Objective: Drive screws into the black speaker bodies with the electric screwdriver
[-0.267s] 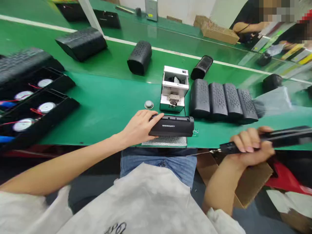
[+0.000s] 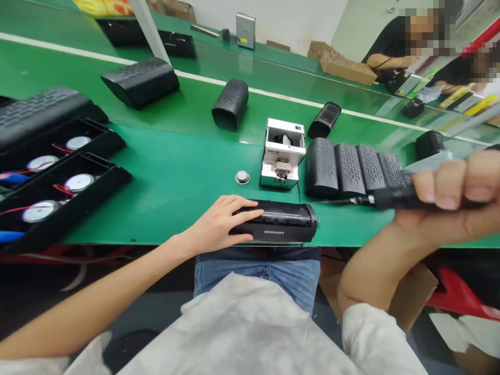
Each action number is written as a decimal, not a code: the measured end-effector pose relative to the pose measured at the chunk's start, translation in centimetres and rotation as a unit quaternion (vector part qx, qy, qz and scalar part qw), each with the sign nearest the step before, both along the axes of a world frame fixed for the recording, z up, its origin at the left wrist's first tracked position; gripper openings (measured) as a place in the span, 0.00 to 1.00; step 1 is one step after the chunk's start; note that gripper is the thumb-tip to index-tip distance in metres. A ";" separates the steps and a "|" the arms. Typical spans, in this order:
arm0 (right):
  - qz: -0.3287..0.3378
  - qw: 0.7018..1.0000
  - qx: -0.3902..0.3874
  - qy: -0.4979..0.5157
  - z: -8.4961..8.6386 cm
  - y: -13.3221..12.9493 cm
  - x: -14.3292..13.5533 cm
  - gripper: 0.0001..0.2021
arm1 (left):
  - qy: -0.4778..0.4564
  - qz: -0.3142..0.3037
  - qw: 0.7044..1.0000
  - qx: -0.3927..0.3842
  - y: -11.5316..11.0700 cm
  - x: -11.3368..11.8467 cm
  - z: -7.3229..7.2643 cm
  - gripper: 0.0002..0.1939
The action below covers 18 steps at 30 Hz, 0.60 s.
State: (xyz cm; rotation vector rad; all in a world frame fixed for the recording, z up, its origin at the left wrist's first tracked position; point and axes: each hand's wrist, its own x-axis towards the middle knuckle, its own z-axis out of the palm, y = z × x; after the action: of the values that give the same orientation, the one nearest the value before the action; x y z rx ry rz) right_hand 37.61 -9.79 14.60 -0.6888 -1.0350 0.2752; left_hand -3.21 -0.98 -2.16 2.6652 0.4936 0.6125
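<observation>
On the green table [image 2: 175, 172]: open cases [image 2: 111, 182] with wires are lying at the left, and a row of dark shells [image 2: 349, 169] is standing at the right.
Black case [image 2: 287, 224]: it is lying lengthwise along the near edge, in front of the person, its lettering facing the body; for careful work it should be resting flat, not rocking.
White box [image 2: 283, 153]: it is standing just beyond the case, seemingly in handy reach; nothing should be crowding its front.
Screwdriver [image 2: 390, 199]: its thin shaft is pointing left, near the case's right end; whether the tip is touching anything, I cannot tell. Square alignment would probably be preventing slips.
Right hand [image 2: 449, 221]: its fingers are wrapping the screwdriver's handle; a relaxed wrist should be giving better aim.
Left hand [image 2: 224, 221]: its fingers are spreading over the case's left end, holding it; they should be keeping clear of the tip.
Metal disc [image 2: 242, 177]: it is lying left of the white box.
</observation>
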 end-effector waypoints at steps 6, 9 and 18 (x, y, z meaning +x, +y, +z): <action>-0.002 0.996 0.075 -0.049 -0.4 11.9 -8.3 0.17 | -0.098 0.093 0.968 -0.209 -0.8 -1.4 -3.4 0.66; -0.011 0.995 0.005 -0.096 -1.3 14.6 -10.1 0.19 | -0.117 0.073 0.966 -0.220 -1.1 -0.9 -4.3 0.61; -0.051 0.988 -0.080 -0.118 -3.1 18.4 -11.0 0.27 | -0.164 0.043 0.972 -0.166 -1.4 -0.4 -5.5 0.55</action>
State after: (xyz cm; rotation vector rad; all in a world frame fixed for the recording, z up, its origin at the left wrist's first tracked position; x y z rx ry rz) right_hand 26.65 8.60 11.49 -0.9333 -1.2080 0.1918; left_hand -3.61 -2.35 -7.64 2.1841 0.5600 0.8902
